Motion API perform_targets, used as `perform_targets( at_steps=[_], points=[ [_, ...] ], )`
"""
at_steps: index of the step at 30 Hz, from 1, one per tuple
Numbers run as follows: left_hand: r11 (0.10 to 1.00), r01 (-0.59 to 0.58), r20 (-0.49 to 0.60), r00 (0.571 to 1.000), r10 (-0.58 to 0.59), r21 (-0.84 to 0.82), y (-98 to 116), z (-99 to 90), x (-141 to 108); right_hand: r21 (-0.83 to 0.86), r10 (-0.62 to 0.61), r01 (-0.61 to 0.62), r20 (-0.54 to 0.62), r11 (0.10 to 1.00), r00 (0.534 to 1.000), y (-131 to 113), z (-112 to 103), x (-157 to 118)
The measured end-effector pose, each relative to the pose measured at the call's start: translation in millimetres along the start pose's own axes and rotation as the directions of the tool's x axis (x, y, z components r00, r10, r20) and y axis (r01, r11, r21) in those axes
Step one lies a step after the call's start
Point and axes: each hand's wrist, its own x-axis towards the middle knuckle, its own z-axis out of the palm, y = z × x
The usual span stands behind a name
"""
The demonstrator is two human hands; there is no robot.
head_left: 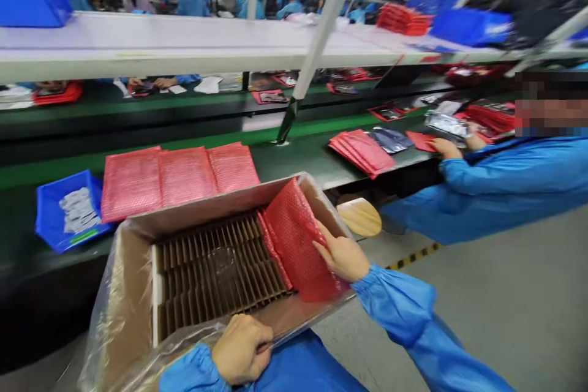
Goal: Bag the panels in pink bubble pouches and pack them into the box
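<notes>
A carton lined with clear plastic sits tilted in front of me at the bench edge. Inside stand rows of thin brown cardboard dividers. My left hand is closed over the carton's near rim, gripping it. At the carton's right end, my right hand holds a red bubble-wrap bag by its right side, thumb on the near face. Another red bag edge shows behind it, against the dividers. Fingers behind the held bag are hidden.
Stacks of red bubble bags lie on the green bench behind the carton. Left of them is a blue bin with small white packets. At right, a co-worker in a blue smock handles items beside more red bags. A wooden stool stands between us.
</notes>
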Motion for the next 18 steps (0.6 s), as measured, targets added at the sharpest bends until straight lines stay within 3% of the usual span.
perform_targets(
  at_steps=[8, 12, 18],
  points=[
    [0.995, -0.094, -0.014, 0.996, 0.094, -0.025, 1.9, -4.6, 1.8, -0.135, -0.065, 0.071, 0.050, 0.988, 0.997, -21.4, -0.7, 9.2],
    [0.995, -0.099, 0.004, 0.995, 0.099, -0.033, 1.6, -7.5, 1.3, -0.134, -0.094, 0.108, 0.111, 0.985, 0.989, -51.9, 7.4, 29.1],
    [0.996, -0.085, 0.032, 0.996, 0.086, -0.036, 1.9, -13.0, 4.1, 0.030, -0.110, 0.107, 0.171, 0.994, 0.979, -110.6, 44.7, 64.1]
  ],
)
